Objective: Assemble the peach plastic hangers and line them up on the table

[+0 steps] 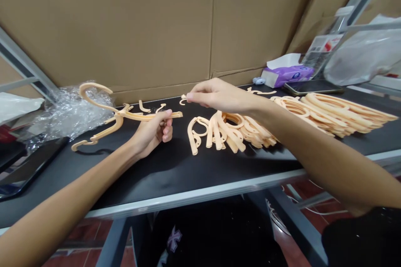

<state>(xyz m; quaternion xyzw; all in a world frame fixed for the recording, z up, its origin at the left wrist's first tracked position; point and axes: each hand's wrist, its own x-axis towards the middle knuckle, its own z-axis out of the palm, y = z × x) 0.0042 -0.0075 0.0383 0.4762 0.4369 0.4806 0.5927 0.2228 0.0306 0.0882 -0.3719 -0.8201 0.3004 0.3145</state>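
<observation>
My left hand [156, 131] is closed around one arm of a peach plastic clothes hanger [108, 112]. The hanger's hook and other arm stick out to the left, above the table. To its right, my right hand [216, 96] has its fingers pinched together at a small curved peach plastic piece [183, 100], partly hidden by the fingertips. Just below that hand lies a loose pile of peach hanger parts [227, 131], with curved arms and round loops. A few more small curved pieces [143, 107] rest at the back of the table, behind the hanger.
Neatly overlapped hanger parts [344, 112] lie on the black table [175, 171] at right. Behind them are a phone [313, 86], a purple tissue pack [288, 75] and a plastic bottle [326, 44]. Crumpled clear wrap [78, 112] and a dark tablet-like slab [34, 167] sit at left. Cardboard [156, 29] stands behind.
</observation>
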